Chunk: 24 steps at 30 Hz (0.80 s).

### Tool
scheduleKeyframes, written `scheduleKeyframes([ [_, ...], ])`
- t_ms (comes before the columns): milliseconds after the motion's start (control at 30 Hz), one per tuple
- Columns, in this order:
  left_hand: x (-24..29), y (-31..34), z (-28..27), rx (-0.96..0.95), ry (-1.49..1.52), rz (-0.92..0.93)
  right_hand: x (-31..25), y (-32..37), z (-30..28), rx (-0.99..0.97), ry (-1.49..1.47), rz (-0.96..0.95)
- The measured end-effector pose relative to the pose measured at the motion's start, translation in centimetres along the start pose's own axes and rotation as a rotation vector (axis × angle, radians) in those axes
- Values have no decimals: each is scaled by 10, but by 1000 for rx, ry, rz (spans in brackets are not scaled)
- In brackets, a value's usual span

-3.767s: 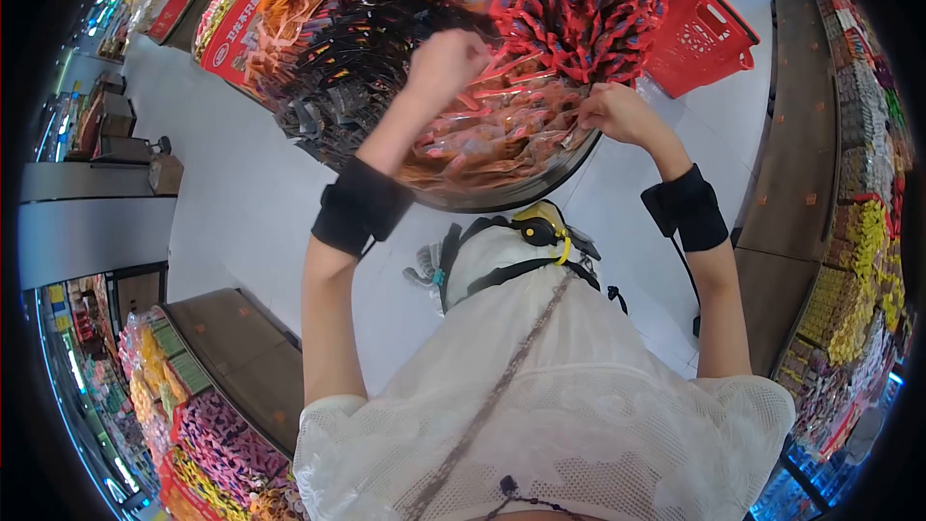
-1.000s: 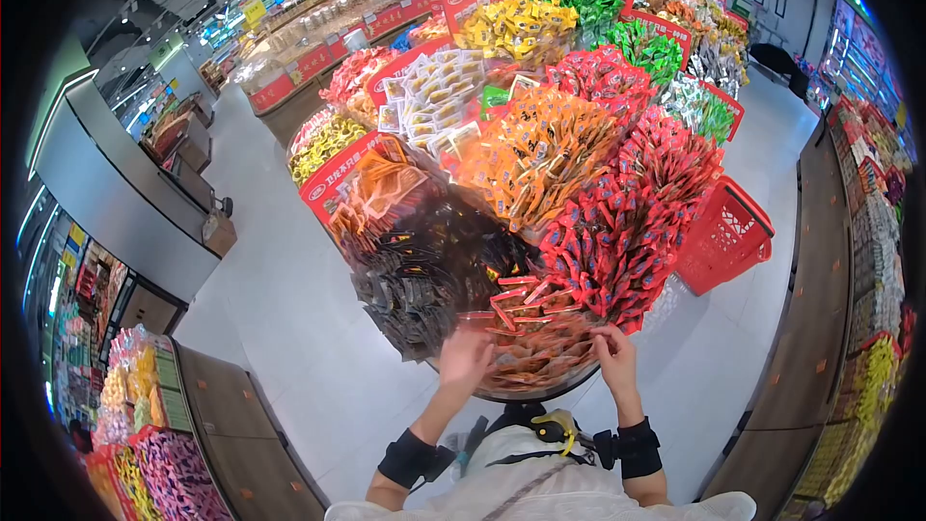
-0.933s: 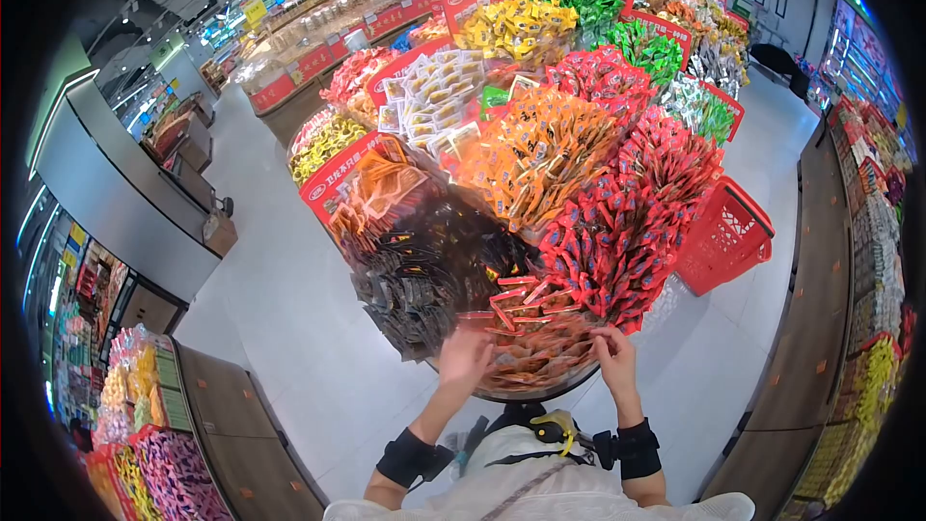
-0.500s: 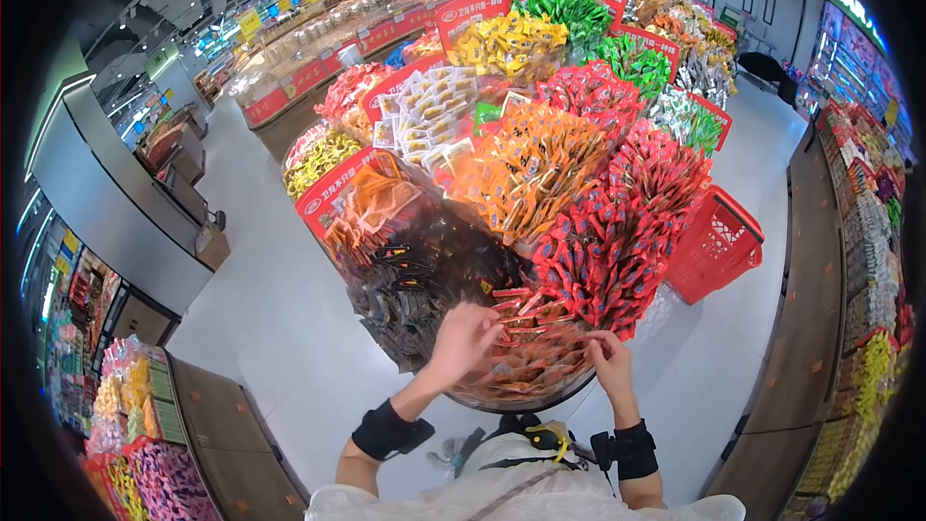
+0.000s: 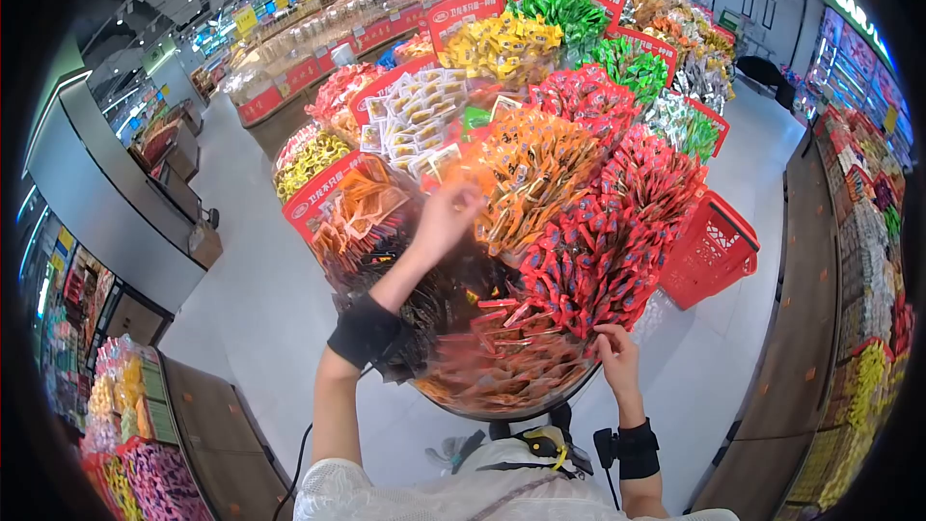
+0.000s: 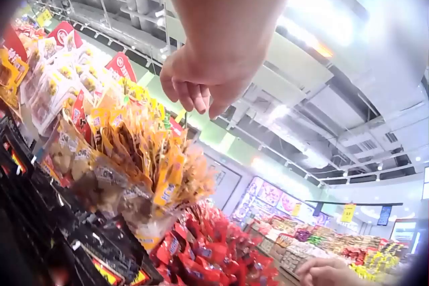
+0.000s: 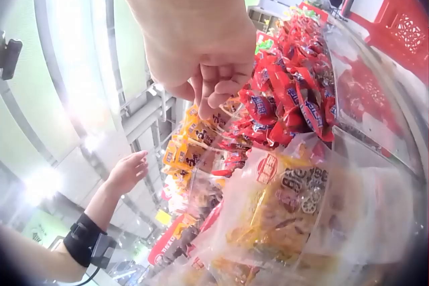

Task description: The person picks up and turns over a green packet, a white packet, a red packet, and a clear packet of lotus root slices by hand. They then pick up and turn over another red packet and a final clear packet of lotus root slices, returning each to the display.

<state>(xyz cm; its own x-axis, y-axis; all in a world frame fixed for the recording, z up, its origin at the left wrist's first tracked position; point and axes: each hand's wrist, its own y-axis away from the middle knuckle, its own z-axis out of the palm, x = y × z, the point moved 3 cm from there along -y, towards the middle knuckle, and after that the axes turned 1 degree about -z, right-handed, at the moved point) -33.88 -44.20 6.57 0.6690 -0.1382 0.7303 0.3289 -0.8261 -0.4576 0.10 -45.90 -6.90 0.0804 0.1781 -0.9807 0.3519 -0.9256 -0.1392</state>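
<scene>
In the head view my left hand (image 5: 449, 217) is raised, slightly blurred, over the black packets (image 5: 410, 294), its fingertips overlapping the near side of the orange snack packets (image 5: 540, 164). In the left wrist view its fingers (image 6: 194, 95) hang loosely bent with nothing between them. My right hand (image 5: 619, 357) stays by the round display's right rim, fingers curled and fingertips right at the lowest red packets (image 5: 579, 275). I cannot tell whether these fingers pinch anything. Clear-and-brown packets (image 5: 502, 367) fill the front compartment between the hands. A large pale-windowed packet (image 7: 288, 199) lies near the right wrist.
A red shopping basket (image 5: 709, 251) stands right of the display. Yellow packets (image 5: 502, 46), white packets (image 5: 415, 111) and green packets (image 5: 569, 12) are heaped farther back among red sign boards (image 5: 468, 12). Low shelves (image 5: 786, 299) run along the right aisle, and another shelf (image 5: 207, 415) stands at lower left.
The left hand has lifted from the front compartment and moved forward over the black packets toward the orange ones. The right hand has stayed near the right rim. The head view has tilted up since the oldest frame.
</scene>
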Motion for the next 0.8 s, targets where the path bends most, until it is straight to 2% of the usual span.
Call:
scheduleKeyframes([
  [167, -24, -67, 3, 125, -108, -24, -10, -31, -17, -59, -94, -27],
  [267, -27, -108, 9, 125, -160, 17, -13, -56, -33, -122, -109, -53],
  [400, -36, -159, 22, 139, -310, -75, -7, -91, -60, -194, -135, -119],
  [667, -50, -218, 47, 106, -568, -139, -6, -137, -100, -291, -141, -122],
  [800, -74, -237, 59, 89, -638, -199, -1, -153, -112, -299, -174, -98],
])
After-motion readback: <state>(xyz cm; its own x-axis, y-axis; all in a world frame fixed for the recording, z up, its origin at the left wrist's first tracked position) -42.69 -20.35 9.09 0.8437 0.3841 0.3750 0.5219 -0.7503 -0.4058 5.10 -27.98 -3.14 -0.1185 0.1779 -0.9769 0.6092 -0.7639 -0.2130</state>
